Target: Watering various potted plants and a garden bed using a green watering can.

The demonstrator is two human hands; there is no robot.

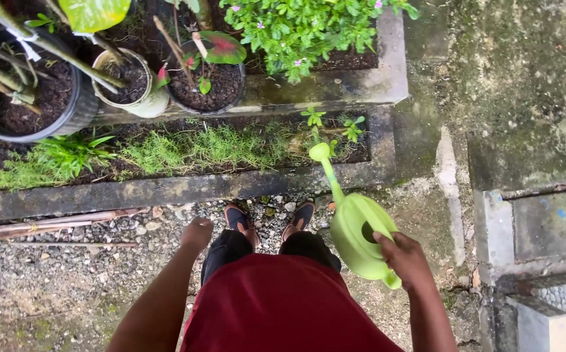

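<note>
One low garden bed [185, 153] of grass runs across the middle of the frame, edged in concrete so the soil stays in. Above it, at upper left, three pots [208, 85] sit on a ledge (crowded together, stems staked). One green watering can [355, 231], at lower right, tilts its spout over the bed's right end. The right hand [405, 259] has its fingers wrapped round the handle; the left hand [196, 233] hangs curled into a loose fist, holding nothing.

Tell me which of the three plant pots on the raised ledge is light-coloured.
The middle pot, a pale cream one. The large pot left of it and the pot with the red-centred leaf to its right are both dark.
</note>
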